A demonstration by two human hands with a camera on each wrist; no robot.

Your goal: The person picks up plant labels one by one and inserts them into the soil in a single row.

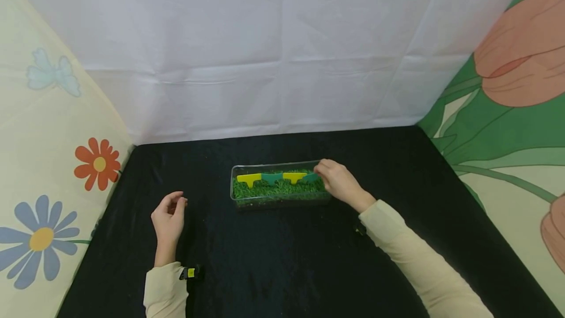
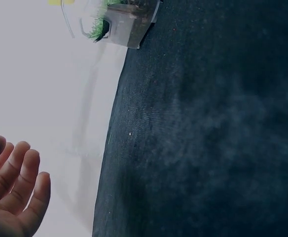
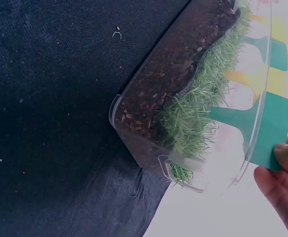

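Note:
A clear plastic box (image 1: 282,205) stands on the black cloth, holding dark soil (image 3: 168,69) with green grass (image 1: 287,189) on top. T-shaped plant labels stand in a row in the grass: a yellow label (image 1: 249,178), a green label (image 1: 271,177), another yellow label (image 1: 294,176) and, at the right end, a green label (image 3: 272,128). My right hand (image 1: 337,180) pinches the corner of that end green label between thumb and finger. To the left of the box, my left hand (image 1: 168,217) hovers with its fingers loosely bent and nothing in it.
The black cloth (image 1: 265,259) covers the table. A white sheet (image 1: 220,63) hangs behind it, with flower-patterned panels (image 1: 44,161) on both sides. Tiny crumbs (image 3: 117,34) lie on the cloth near the box.

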